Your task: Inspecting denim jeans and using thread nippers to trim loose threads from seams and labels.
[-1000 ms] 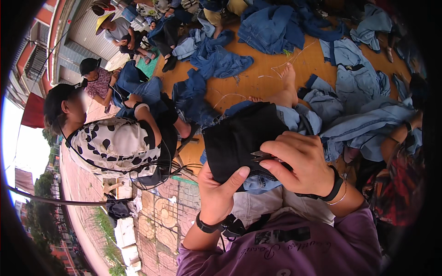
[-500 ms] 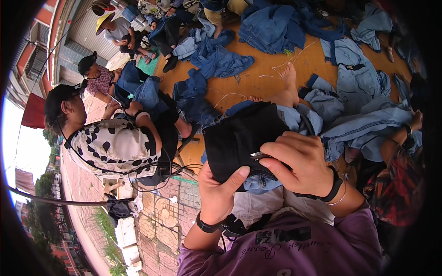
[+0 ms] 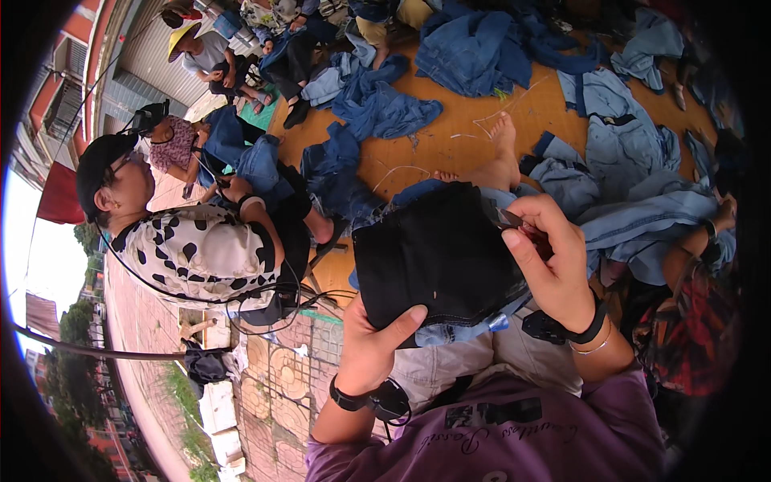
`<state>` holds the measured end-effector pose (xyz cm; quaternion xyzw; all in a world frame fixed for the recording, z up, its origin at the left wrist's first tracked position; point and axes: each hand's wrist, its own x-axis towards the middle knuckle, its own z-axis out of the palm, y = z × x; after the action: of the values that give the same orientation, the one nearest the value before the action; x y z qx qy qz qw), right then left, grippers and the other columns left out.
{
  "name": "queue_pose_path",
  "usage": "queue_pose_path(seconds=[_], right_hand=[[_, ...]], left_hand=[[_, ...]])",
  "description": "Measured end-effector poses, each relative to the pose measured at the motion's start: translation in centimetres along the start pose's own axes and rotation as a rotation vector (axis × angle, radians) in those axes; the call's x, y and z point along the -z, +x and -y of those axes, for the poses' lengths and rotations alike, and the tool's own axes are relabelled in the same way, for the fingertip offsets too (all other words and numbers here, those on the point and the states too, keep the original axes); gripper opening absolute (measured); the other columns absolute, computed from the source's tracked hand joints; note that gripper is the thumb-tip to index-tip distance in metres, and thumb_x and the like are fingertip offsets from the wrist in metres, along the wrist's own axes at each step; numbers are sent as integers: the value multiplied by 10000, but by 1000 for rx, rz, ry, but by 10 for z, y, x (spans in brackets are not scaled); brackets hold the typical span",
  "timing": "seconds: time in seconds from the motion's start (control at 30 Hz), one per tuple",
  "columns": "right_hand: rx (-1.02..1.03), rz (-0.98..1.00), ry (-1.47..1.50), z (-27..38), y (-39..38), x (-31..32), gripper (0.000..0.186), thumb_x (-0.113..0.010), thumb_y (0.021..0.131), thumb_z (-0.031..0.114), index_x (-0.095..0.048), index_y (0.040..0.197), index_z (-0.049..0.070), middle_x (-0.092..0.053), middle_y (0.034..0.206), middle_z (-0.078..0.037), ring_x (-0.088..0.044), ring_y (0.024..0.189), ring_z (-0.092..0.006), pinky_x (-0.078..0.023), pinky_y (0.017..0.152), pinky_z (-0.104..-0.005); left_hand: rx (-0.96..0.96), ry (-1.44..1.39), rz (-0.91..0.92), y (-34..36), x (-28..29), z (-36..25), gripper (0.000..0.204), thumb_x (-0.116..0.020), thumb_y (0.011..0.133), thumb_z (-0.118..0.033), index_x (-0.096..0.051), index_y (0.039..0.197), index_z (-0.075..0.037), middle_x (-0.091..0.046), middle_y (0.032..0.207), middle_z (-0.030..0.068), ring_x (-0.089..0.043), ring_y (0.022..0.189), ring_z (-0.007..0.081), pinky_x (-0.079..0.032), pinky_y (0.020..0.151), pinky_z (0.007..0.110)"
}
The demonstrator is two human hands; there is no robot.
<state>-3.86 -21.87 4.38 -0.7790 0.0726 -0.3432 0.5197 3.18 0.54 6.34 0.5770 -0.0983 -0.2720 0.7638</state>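
Note:
A black cloth panel (image 3: 434, 249) is spread over my lap, with light blue denim (image 3: 462, 329) showing along its near edge. My left hand (image 3: 373, 341) pinches the panel's near left corner, thumb on top and fingers hidden beneath. At the panel's far right edge, my right hand (image 3: 558, 265) is closed around small thread snips (image 3: 509, 218). Their dark pointed tip sticks out between thumb and forefinger, pointing left; the rest lies inside the hand. A tiny light speck shows on the black cloth near my left thumb.
Heaps of blue jeans (image 3: 474, 52) and paler denim (image 3: 626, 145) lie on the orange-brown board (image 3: 450, 161) ahead. A bare foot (image 3: 503, 136) rests there among loose white threads. To the left sits a person in a spotted shirt (image 3: 205, 249), with black cables nearby.
My right hand with the snips has moved right and away, from over the panel's middle to its right edge. The black cloth lies flatter and more exposed. The person at left has turned their head.

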Motion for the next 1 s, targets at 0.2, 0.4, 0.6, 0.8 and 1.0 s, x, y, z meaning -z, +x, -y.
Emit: queue_pose_path(seconds=[0.2, 0.4, 0.6, 0.8, 1.0], right_hand=[[-108, 189, -29, -25, -37, 3, 181, -646, 907, 152, -594, 1033, 33, -544, 656, -54, -513, 535, -149, -401, 520, -273], [-110, 327, -11, -31, -62, -6, 243, -641, 888, 144, -597, 1089, 14, -574, 688, -89, -564, 555, -200, -432, 538, -304], [-85, 371, -18, -41, -72, -6, 260, -658, 863, 146, -608, 1071, -1, -595, 717, -99, -590, 574, -211, -451, 544, -306], [-65, 394, 17, -45, -80, -5, 274, -683, 846, 157, -613, 1056, -5, -603, 715, -95, -600, 573, -210, -473, 536, -311], [21, 480, 10, -49, -82, -3, 282, -707, 831, 184, -616, 1041, 20, -615, 701, -84, -628, 594, -238, -484, 549, -332]], left_hand=[[292, -62, 18, -10, 48, 2, 430, -552, 983, -251, -507, 1317, 16, -611, 1269, 98, -593, 1138, 175, -443, 997, 314], [302, -93, -132, 5, 37, -3, 474, -476, 1033, -336, -481, 1346, 19, -604, 1267, 106, -592, 1151, 169, -460, 984, 304], [251, -72, -218, 14, 44, -5, 354, -533, 1006, -157, -511, 1332, -19, -623, 1231, 65, -608, 1106, 134, -482, 943, 274], [86, -69, -120, 21, 49, -1, 360, -528, 881, 47, -593, 1229, -22, -648, 1180, 62, -608, 1090, 136, -465, 968, 275], [156, -131, -76, 28, 51, 2, 411, -463, 822, 64, -573, 1217, 27, -666, 1148, 105, -642, 1051, 185, -488, 970, 320]])
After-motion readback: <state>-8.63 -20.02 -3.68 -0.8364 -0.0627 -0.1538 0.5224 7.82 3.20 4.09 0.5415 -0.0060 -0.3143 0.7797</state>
